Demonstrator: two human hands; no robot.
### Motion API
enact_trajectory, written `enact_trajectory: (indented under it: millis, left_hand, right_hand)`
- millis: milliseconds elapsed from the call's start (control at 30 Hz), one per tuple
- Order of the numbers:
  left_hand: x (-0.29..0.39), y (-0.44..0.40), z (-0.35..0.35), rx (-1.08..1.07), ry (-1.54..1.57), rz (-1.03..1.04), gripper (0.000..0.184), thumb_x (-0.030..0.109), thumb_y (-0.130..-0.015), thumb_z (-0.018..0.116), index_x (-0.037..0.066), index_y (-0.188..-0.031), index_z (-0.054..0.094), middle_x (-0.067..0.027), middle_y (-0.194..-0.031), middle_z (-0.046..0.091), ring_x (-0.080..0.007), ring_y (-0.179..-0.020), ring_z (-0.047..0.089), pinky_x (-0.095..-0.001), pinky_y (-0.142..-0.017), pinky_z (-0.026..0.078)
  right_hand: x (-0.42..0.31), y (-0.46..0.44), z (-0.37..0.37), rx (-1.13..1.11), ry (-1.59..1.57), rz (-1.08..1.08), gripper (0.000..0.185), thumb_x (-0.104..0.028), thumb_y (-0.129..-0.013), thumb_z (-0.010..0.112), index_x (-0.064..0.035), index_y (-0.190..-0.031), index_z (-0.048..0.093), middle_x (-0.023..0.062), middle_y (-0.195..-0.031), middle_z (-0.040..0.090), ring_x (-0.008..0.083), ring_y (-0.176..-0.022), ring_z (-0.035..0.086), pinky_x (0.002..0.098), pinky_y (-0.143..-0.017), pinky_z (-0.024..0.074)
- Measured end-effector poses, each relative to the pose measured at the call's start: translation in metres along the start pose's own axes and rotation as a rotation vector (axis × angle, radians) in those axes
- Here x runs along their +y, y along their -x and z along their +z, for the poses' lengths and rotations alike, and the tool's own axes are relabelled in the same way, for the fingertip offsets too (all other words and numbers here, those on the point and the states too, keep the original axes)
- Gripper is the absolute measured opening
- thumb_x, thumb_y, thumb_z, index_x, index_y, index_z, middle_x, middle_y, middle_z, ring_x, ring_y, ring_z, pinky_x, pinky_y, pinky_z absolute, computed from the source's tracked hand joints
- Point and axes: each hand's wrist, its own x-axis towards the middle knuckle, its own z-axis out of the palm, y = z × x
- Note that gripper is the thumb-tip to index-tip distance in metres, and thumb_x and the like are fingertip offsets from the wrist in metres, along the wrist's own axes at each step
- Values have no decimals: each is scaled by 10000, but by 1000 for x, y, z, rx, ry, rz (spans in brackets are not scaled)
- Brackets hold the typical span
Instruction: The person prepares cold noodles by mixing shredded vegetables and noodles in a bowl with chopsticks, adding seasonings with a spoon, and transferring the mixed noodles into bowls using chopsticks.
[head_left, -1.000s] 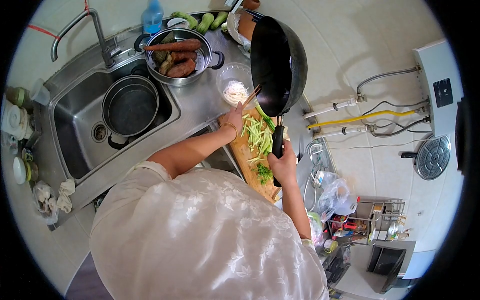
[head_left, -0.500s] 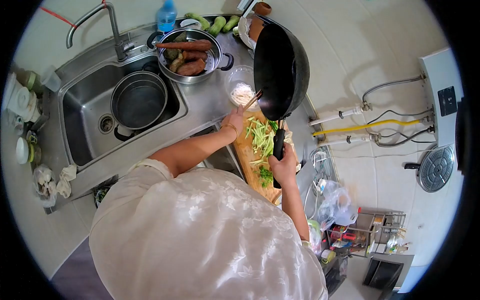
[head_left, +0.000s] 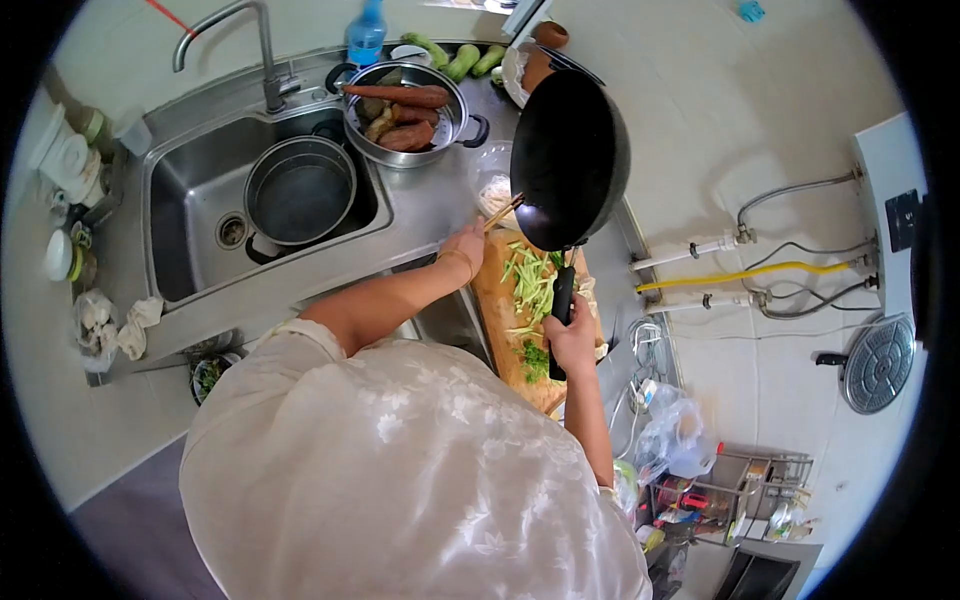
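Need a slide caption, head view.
Right hand holds a tilted wok by its handle; left hand holds chopsticks near its rim, chopped greens on the cutting board.

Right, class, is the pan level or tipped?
The pan is tipped: its mouth faces sideways, towards the bowl, chopsticks at its rim.

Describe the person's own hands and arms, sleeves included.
The left hand is ungloved, with a thin gold-coloured bracelet at the wrist. The right hand is ungloved too, with no bracelet in sight. The short sleeves belong to a shiny off-white top with a pale leafy pattern.
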Motion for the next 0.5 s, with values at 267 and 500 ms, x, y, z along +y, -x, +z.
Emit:
enact_trajectory:
  millis: [267,500]
  left_hand:
    - [-46,53,-78,133,-226,-46,516,13,-796,374,11,-1300,265,-198,-1023,484,-319,-877,550,-370,-750,460]
    - [-101,146,-161,139,-422,-396,575,28,-798,425,15,-1331,207,-165,-1028,456,-296,-885,538,-363,-745,480]
  right_hand:
    - [-35,13,11,-274,-332,45,258,43,-708,486,13,-959,433,33,-625,464,125,-433,467,245,-400,369]
    - [-68,13,75,-575,-272,7,278,42,-728,488,1,-1001,456,38,-634,499,106,-436,467,234,-404,379]
